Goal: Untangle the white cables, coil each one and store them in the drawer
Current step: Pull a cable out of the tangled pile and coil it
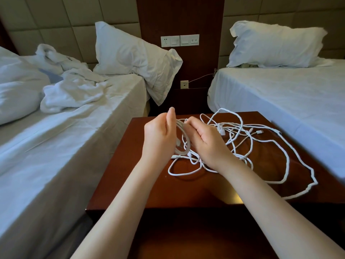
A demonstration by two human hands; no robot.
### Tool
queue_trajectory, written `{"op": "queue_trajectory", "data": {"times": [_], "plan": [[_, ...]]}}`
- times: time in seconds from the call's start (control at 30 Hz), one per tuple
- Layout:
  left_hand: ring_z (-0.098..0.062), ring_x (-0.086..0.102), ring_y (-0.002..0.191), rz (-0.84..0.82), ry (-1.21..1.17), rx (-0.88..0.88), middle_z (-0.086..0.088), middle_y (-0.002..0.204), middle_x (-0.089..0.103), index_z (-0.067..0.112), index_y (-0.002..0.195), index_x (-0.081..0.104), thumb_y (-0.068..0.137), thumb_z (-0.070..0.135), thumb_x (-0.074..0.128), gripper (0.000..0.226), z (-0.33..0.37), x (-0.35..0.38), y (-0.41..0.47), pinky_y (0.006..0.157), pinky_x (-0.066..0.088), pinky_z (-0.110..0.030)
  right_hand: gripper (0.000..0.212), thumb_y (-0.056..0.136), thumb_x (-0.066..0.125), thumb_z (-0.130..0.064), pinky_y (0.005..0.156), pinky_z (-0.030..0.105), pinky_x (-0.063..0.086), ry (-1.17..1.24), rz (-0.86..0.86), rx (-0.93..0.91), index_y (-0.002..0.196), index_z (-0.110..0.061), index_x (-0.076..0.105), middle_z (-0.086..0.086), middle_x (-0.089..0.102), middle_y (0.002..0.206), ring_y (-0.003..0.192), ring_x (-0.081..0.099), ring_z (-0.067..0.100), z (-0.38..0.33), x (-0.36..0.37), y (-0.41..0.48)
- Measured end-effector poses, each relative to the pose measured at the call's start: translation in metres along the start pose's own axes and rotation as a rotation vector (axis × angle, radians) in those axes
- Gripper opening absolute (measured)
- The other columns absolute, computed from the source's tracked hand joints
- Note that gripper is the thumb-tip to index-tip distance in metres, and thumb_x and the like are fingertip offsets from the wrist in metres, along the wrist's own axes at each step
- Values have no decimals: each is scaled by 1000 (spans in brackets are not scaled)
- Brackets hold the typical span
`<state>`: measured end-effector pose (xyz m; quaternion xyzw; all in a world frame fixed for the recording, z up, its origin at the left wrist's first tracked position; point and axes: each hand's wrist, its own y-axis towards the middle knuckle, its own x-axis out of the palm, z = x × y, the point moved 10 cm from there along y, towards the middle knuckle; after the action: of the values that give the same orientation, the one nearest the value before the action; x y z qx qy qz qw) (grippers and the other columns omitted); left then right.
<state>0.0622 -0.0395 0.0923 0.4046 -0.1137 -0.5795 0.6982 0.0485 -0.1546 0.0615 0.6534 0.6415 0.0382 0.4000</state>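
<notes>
A tangle of white cables (240,133) lies spread over the dark wooden nightstand (145,184), its loops reaching the right edge. Above the left part of the top, my left hand (160,135) grips a partly wound coil of white cable (182,144) that hangs down between both hands. My right hand (205,141) is curled round the same coil from the right side. A thicker cable (288,161) trails in a wide loop toward the front right corner. The drawer is not visible from here.
An unmade bed (61,139) with rumpled white sheets and a pillow flanks the nightstand on the left. A made bed (291,101) stands on the right. Wall sockets and switches (180,40) sit on the wooden panel behind.
</notes>
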Motion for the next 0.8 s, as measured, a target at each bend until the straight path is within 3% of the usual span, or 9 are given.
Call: {"op": "queue_trajectory", "data": {"times": [0.07,0.2,0.33,0.43,0.57,0.67,0.8], "plan": [[-7,41,49,131,-12,7,4,48,36,17,56,31,102,21,38,47,-2,-10,-2,48,28,-16,37,102,37,-38,50,32,33,91,31,53,81,-11,52,-3,45,59,52,39,10,2,4,-1],[-10,44,50,282,-18,-3,-2,45,40,20,57,30,101,23,34,44,-5,-21,-8,48,29,-15,52,94,37,-48,53,33,36,226,108,132,84,1,51,10,48,63,56,44,16,4,13,-4],[-4,39,47,302,-56,-5,7,49,33,23,57,27,100,23,34,43,-2,-17,-13,48,28,-14,41,100,42,-38,49,26,34,272,208,146,78,-4,51,-1,48,58,52,43,11,7,12,-9],[-4,40,48,239,-58,-16,4,49,36,18,55,32,101,17,37,46,-4,-12,-10,48,28,-14,35,102,44,-31,49,18,32,221,218,135,74,-9,50,-12,45,53,49,39,3,9,1,-6],[-12,45,49,-2,-21,-55,-19,60,55,-7,68,51,101,17,40,43,-12,-2,2,49,32,-19,33,100,46,-33,44,15,28,122,3,183,71,-18,49,-12,38,46,42,33,4,10,-4,0],[-18,48,52,-197,91,-28,-12,57,55,6,58,48,103,28,34,53,-10,14,0,52,33,-22,31,99,46,-35,48,16,32,55,-127,179,72,-22,52,-11,44,51,48,37,4,6,0,-2],[-9,45,48,-234,41,-6,-1,50,45,15,54,41,102,28,36,51,-6,18,-3,48,32,-18,28,100,47,-30,48,11,35,55,-92,180,76,-18,56,-16,50,51,48,45,-1,6,-4,-2]]}}
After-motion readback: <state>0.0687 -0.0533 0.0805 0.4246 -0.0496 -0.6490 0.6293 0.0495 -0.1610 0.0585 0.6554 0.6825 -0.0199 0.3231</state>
